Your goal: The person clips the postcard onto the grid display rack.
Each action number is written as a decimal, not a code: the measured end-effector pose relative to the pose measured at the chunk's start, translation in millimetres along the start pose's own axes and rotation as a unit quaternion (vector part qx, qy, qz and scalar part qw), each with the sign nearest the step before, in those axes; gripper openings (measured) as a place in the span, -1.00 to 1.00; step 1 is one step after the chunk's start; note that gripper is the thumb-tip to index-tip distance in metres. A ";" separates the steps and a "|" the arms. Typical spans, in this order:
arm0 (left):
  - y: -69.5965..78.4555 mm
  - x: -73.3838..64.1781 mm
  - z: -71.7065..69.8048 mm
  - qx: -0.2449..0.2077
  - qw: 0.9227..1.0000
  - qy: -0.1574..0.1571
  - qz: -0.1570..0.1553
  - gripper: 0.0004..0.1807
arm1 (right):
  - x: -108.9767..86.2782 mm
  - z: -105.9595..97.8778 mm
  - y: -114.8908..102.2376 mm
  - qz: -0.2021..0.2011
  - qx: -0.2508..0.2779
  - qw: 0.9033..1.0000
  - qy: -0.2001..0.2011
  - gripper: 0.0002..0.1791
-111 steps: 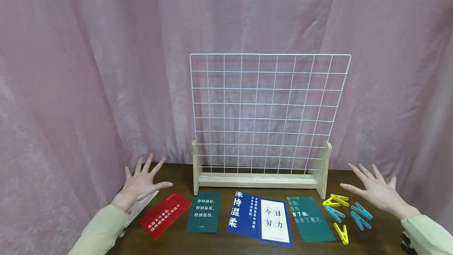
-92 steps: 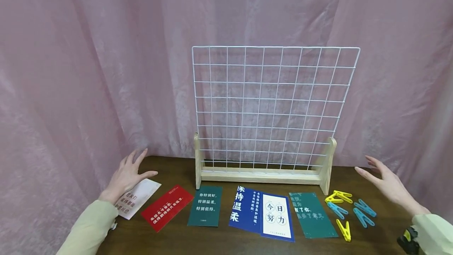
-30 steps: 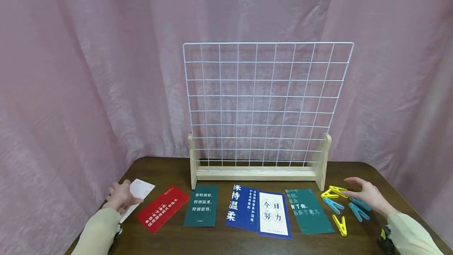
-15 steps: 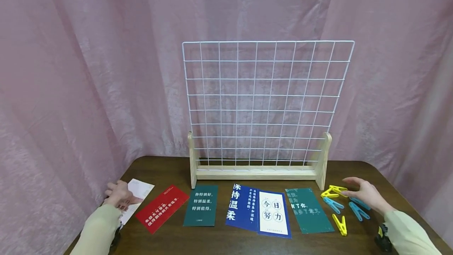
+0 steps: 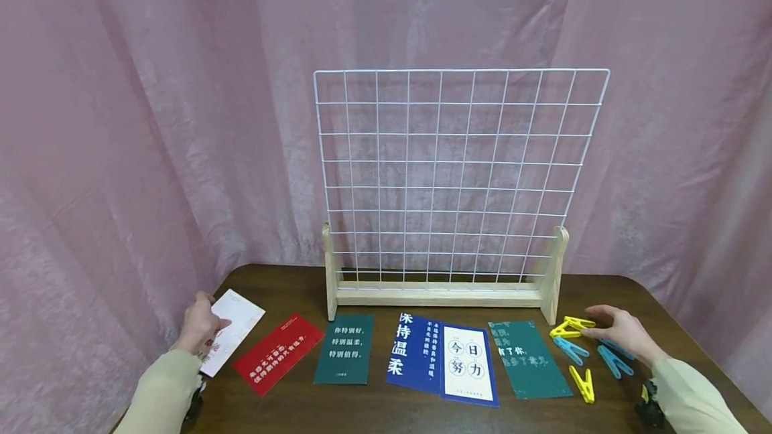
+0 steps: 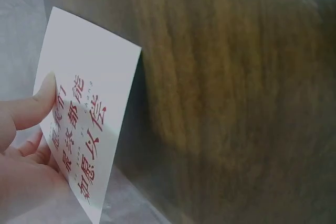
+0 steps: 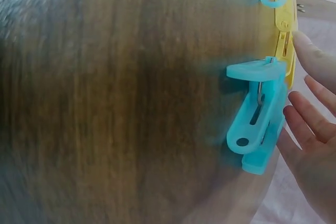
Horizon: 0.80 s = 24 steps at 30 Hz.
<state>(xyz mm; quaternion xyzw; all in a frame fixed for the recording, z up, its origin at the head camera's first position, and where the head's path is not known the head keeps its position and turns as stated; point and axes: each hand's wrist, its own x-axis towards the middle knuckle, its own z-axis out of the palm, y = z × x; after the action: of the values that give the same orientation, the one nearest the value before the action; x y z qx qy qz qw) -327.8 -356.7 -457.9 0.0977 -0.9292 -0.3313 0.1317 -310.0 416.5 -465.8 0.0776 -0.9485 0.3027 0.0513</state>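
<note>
My left hand (image 5: 200, 324) pinches a white card (image 5: 238, 318) with red lettering by its left edge. In the left wrist view the thumb lies on the printed face of the card (image 6: 100, 51), fingers behind, and the card is tilted up off the table. On the other side, my right hand (image 5: 627, 335) hovers with loosely bent fingers around the clothespins. Its thumb is close to a yellow clothespin (image 7: 286, 45), and its fingertips are beside a blue clothespin (image 7: 257, 119); whether they touch, I cannot tell. Nothing is held in it.
A white wire grid (image 5: 440, 186) stands in a wooden base (image 5: 440, 297) at the back. In front lie a red card (image 5: 279, 353), green cards (image 5: 344, 350) and blue cards (image 5: 416, 353). Another yellow clothespin (image 5: 582, 384) lies at the right. Pink curtains (image 5: 181, 119) hang behind.
Both hands came down from spread-fingered positions above the table. The left hand has taken hold of the white card and raised it slightly; the right has settled near the clothespins.
</note>
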 end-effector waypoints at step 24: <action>5.7 12.0 -17.4 0.015 0.998 0.038 0.042 -0.75 | 5.9 -5.2 3.3 0.010 -0.031 0.999 0.010 -0.59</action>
<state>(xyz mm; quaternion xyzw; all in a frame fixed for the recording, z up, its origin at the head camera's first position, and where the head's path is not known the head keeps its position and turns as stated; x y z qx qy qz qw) -334.3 -365.8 -439.1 0.0734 -0.9316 -0.3079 0.1788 -316.1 421.5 -462.6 0.0636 -0.9576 0.2746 0.0600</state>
